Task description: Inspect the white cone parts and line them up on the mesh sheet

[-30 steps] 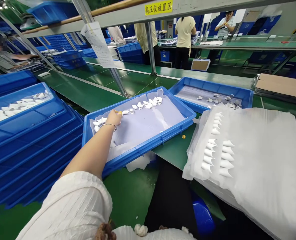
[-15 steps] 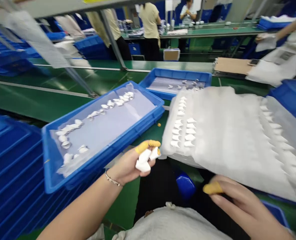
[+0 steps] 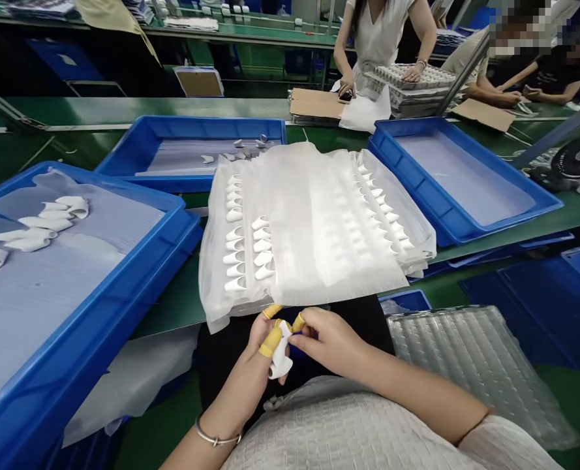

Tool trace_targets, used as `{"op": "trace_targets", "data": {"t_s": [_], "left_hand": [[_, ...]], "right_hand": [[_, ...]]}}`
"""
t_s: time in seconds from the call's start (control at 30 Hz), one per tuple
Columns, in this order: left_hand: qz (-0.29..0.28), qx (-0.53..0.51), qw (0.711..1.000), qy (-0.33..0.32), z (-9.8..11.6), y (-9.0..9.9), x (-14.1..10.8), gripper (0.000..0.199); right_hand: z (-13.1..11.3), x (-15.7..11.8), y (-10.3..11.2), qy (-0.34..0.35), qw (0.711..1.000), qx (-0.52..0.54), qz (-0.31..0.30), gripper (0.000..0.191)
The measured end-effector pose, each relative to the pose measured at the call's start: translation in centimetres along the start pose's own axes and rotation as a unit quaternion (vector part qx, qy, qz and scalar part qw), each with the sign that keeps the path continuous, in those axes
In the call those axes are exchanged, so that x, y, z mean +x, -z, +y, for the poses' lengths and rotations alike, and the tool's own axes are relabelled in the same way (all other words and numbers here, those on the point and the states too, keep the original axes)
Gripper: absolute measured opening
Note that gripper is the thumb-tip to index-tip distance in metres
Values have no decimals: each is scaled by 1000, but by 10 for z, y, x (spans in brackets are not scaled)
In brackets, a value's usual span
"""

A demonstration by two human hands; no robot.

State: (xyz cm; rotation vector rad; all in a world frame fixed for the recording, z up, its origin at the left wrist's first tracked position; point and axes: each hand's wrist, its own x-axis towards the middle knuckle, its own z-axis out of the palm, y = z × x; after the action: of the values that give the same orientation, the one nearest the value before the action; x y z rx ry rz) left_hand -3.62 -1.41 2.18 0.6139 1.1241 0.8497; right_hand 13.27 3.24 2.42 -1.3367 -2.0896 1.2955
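Observation:
My left hand point(image 3: 265, 349), with yellow finger covers, is closed around small white hollow pieces point(image 3: 280, 359), held low in front of my body. My right hand point(image 3: 321, 336) meets it from the right, its thumb and covered forefinger pinched at the upper edge of a white piece. How far those fingertips grip is partly hidden. Just beyond both hands lies a stack of clear moulded trays under a translucent white sheet point(image 3: 314, 215). White pointed pieces point(image 3: 235, 253) stand in rows on its left side, and more show along the right.
On the left, a blue bin point(image 3: 172, 228) holds more white pieces on a liner. Other blue bins stand behind point(image 3: 123, 153) and at the right point(image 3: 470, 232). A clear ridged tray point(image 3: 480, 365) lies low right. Across the bench a person point(image 3: 382, 39) handles stacked trays.
The view has swung right. My right hand has come in from the right to meet the left at the white pieces. The left hand has turned and drawn closer to my body.

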Motion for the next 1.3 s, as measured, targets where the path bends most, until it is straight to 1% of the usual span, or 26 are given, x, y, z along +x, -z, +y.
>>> {"op": "trace_targets", "data": {"t_s": [0.07, 0.17, 0.3, 0.43, 0.53, 0.73, 0.83, 0.9, 0.97, 1.07, 1.13, 1.23, 1.3], "left_hand": [[17, 34, 999, -11, 2, -4, -1, 68], [41, 47, 998, -24, 5, -11, -2, 65], [44, 39, 997, -40, 4, -15, -3, 62], [51, 19, 997, -54, 2, -14, -1, 57], [54, 9, 997, -53, -1, -12, 1, 56], [37, 7, 998, -60, -7, -6, 2, 55], [17, 15, 998, -52, -9, -5, 2, 56], [-1, 22, 999, -41, -10, -4, 2, 57], [-6, 26, 999, -37, -11, -3, 2, 59], [7, 29, 999, -46, -11, -2, 2, 58], [18, 34, 998, -56, -11, -1, 3, 57], [24, 53, 996, -71, -15, 3, 3, 54], [27, 68, 994, -82, -18, 5, 4, 53]], "right_hand": [[3, 1, -2, -19, 999, 31, -2, 20], [7, 1, -6, -35, 997, 74, 2, 18], [11, 1, -10, -57, 990, 124, 14, 18], [12, 1, -14, -42, 988, 147, -2, 15], [11, 1, -16, -38, 988, 151, 11, 13], [13, 3, -19, -36, 985, 170, 6, 15], [13, 4, -20, -43, 981, 187, 20, 19], [13, 6, -21, -44, 974, 222, 20, 19], [13, 8, -21, -58, 956, 287, -1, 18], [14, 9, -22, -89, 922, 377, -24, 20], [14, 9, -23, -94, 912, 399, -21, 22], [13, 8, -23, -89, 917, 389, -26, 22], [12, 7, -23, -77, 931, 354, -30, 17]]}}
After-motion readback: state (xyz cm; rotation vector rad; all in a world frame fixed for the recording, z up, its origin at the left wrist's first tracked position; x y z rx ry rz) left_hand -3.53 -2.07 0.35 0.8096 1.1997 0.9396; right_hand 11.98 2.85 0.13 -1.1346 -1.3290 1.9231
